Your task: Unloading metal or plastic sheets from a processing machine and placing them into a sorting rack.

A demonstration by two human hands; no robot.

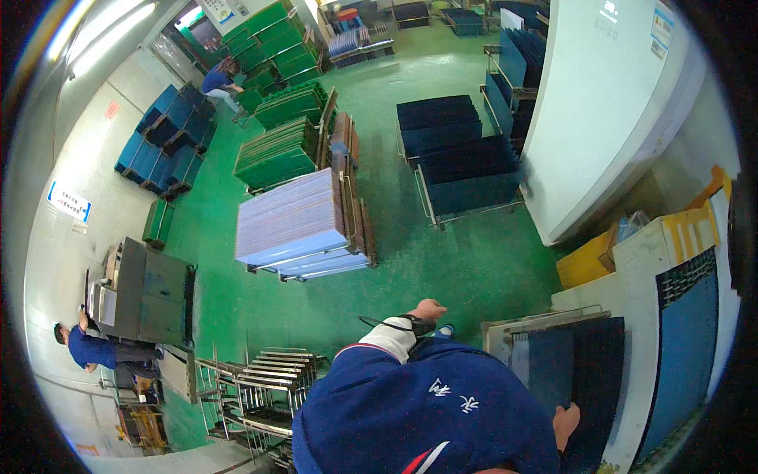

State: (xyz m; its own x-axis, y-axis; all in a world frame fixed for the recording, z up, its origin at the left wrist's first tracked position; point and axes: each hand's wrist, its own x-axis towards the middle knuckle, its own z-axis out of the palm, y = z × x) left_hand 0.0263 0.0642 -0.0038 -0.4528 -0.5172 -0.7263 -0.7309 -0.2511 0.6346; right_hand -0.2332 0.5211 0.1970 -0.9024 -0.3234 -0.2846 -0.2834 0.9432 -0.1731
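My left hand (429, 308) is out in front of my body over the green floor, at the end of a white cuff with a black band at the wrist. Its fingers look loosely curled, and I see nothing in them. On the lower right, my right hand (565, 423) is closed at the edge of a dark blue panel (594, 379), with some of its fingers hidden. The panel stands in a rack (505, 322) beside a greyer panel (542, 367).
Racks of pale lilac panels (292, 217), green panels (276, 154) and dark panels (466, 174) stand on the floor (403, 261). Metal racks (268, 387) are at lower left. A big white cabinet (608, 103) rises at right. One person (99, 347) works at far left, another (219, 81) farther back.
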